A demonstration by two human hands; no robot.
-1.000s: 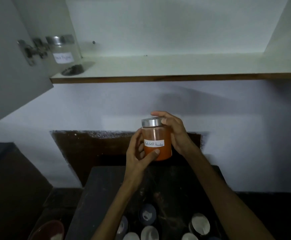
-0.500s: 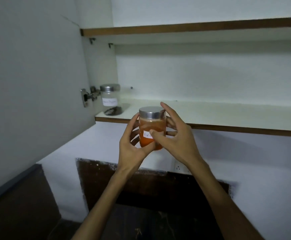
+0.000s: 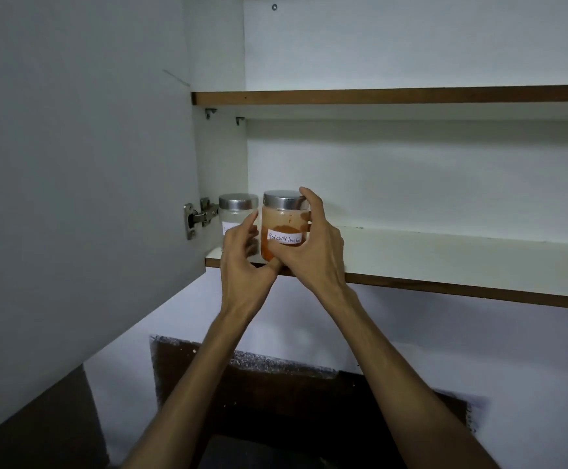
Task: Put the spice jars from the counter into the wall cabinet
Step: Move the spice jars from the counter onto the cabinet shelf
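Both arms reach up to the open wall cabinet, and the red chilli powder jar stands upright on the lower shelf, near its left end and close to the front edge. The right hand wraps it from the three o'clock side: thumb across the handwritten label, index finger curled over the rim of the steel lid. The left hand comes in from nine o'clock with its fingers loosely spread; the thumb tip lies at the jar's base around six o'clock, but whether the other fingers touch the glass I cannot tell. Whether the jar's bottom fully rests on the shelf is hidden behind the hands.

At the jar's nine o'clock, just beside it, stands a second jar with the same steel lid, clear-sided, its label half covered by the left hand. Further toward nine o'clock a metal hinge joins the cabinet wall to the open door. At twelve o'clock runs the upper shelf, brown-edged like the lower one. Down at six o'clock a dark patch breaks the white wall.
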